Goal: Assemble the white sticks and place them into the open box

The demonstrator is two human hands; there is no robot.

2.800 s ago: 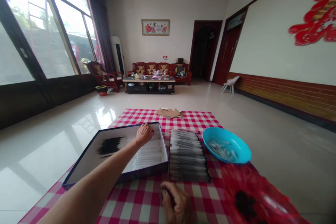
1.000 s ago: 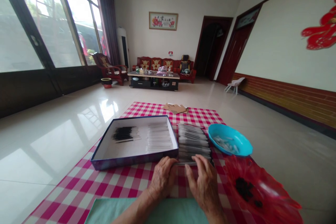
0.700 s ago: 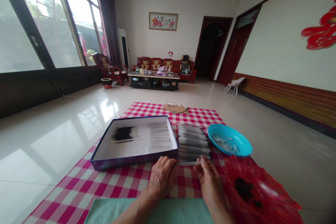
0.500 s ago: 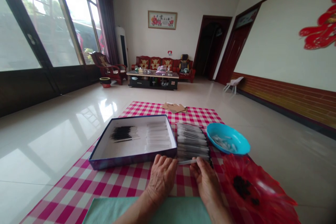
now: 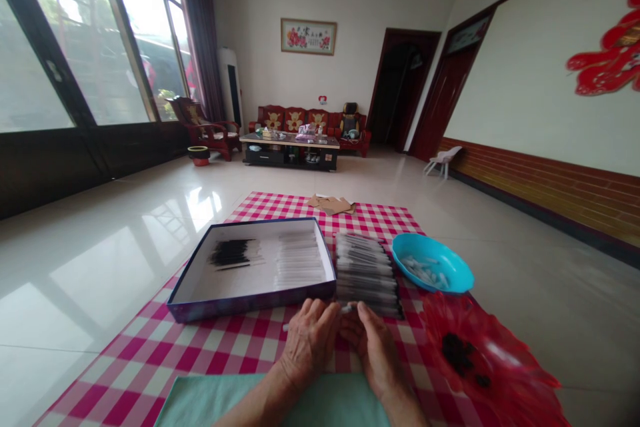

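Observation:
A thin whitish pen barrel point(image 5: 347, 308) runs through the closed fingers of my left hand point(image 5: 311, 337), its other end poking out on the left. My right hand point(image 5: 373, 347) pinches at the barrel's right end with thumb and fingers; a small part there is too blurred to make out. Just beyond my hands lies a row of pens point(image 5: 367, 277), clear with dark insides. To the left, a shallow box point(image 5: 250, 300) holds black-tipped thin refills point(image 5: 230, 253) and a row of clear whitish barrels point(image 5: 300, 260).
A blue bowl point(image 5: 457, 271) with small translucent caps point(image 5: 425, 271) stands at the right. Nearer is a red bowl point(image 5: 515, 360) with small black pieces point(image 5: 457, 355). Cardboard scraps point(image 5: 333, 205) lie on the far end of the checked cloth point(image 5: 225, 340); a green cloth point(image 5: 200, 400) lies at the near edge.
The barrel has slid left through my left hand, its left end now showing. My right hand has moved left and nearer, close to my left hand.

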